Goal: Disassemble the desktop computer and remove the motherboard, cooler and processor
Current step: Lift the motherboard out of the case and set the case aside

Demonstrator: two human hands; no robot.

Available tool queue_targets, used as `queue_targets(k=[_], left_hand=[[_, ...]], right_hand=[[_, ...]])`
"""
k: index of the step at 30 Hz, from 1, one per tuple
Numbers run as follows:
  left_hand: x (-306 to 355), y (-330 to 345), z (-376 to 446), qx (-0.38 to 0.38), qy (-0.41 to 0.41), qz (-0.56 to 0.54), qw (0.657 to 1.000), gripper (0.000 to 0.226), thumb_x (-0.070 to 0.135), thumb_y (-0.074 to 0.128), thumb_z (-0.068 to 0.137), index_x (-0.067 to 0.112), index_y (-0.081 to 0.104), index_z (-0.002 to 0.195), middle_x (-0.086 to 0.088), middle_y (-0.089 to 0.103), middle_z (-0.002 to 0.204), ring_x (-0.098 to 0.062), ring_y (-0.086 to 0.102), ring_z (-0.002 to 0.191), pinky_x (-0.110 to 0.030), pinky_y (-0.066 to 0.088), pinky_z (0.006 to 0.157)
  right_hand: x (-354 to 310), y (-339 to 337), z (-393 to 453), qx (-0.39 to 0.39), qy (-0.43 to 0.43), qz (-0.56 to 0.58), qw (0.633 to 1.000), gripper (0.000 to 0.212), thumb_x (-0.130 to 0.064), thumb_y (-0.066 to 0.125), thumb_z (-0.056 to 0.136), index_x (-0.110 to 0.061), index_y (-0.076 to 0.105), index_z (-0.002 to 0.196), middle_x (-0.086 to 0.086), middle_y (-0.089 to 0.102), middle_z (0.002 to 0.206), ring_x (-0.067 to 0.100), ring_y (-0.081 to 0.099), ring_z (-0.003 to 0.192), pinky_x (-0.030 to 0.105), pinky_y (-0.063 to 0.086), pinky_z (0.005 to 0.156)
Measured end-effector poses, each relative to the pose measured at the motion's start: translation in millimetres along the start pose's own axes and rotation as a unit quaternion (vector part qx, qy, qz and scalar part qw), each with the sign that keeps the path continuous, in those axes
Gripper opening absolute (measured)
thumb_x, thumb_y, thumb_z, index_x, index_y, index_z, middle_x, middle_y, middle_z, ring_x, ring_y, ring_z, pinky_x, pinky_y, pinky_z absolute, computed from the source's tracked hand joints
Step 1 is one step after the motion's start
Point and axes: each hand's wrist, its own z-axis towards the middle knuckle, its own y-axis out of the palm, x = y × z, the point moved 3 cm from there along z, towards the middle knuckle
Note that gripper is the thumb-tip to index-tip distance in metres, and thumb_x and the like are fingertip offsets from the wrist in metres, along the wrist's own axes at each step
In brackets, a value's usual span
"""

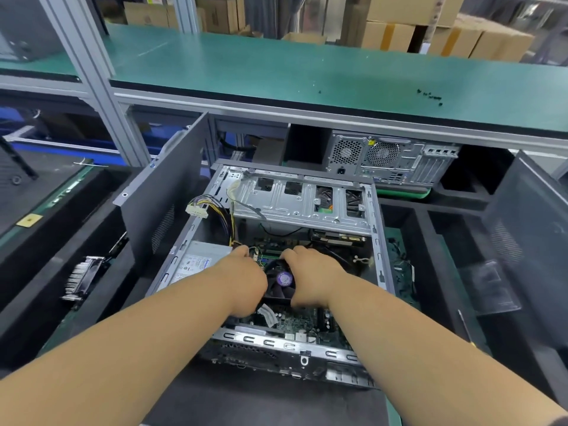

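Observation:
An open grey desktop case (381, 272) lies on its side in front of me. Inside it the green motherboard (295, 322) carries a black fan cooler (281, 282) with a purple hub sticker. My left hand (242, 278) grips the cooler's left side, fingers curled down over its edge. My right hand (313, 275) grips the cooler's right side the same way. The processor is hidden under the cooler. A silver power supply (196, 262) sits at the case's left, its yellow and black cable bundle (215, 210) lifted out over the drive cage (295, 201).
A removed heatsink cooler (83, 276) lies on black foam at the left. Grey side panels stand at the left (163, 192) and right (528, 229). Another computer (390, 159) sits under the green shelf (307, 66), which bears several loose screws (430, 96).

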Motion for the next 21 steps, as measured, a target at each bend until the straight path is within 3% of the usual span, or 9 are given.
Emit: queue_targets(k=[3,7,12,21], left_hand=[[3.8,0.7,1.2,-0.03,-0.008,0.015,0.999,0.014,0.022,0.051,0.092,0.022,0.059,0.081,0.005,0.052,0.073,-0.02,0.049,0.08,-0.038,0.028,0.101],[3.0,0.9,-0.2,-0.008,-0.019,0.009,1.0,0.019,0.028,0.05,0.091,0.022,0.068,0.095,0.003,0.065,0.088,-0.02,0.056,0.088,-0.034,0.029,0.096],[-1.1,0.1,-6.3,0.024,-0.01,-0.045,0.999,0.019,0.034,0.054,0.087,0.027,0.068,0.098,0.004,0.068,0.092,-0.021,0.056,0.094,-0.03,0.023,0.079],[-4.5,3.2,-2.5,0.042,-0.022,-0.08,0.996,0.023,0.022,0.049,0.089,0.027,0.07,0.097,0.004,0.068,0.092,-0.023,0.053,0.097,-0.028,0.02,0.075]], right_hand=[[-0.4,-1.0,0.5,0.009,0.005,0.012,1.0,0.076,-0.03,0.076,0.066,-0.015,0.041,0.132,0.007,0.048,0.119,0.026,0.052,0.107,0.035,0.051,0.078],[1.4,-2.3,1.1,0.025,0.008,0.028,0.999,0.073,-0.031,0.075,0.068,-0.014,0.042,0.131,0.008,0.048,0.119,0.027,0.053,0.105,0.036,0.051,0.08],[-0.9,-0.9,3.6,0.036,0.013,0.043,0.998,0.075,-0.032,0.075,0.069,-0.015,0.041,0.133,0.008,0.048,0.121,0.027,0.052,0.107,0.033,0.046,0.076],[-0.8,-2.9,3.8,0.039,0.029,0.037,0.998,0.078,-0.031,0.078,0.074,-0.016,0.039,0.14,0.008,0.046,0.133,0.029,0.048,0.122,0.043,0.05,0.094]])
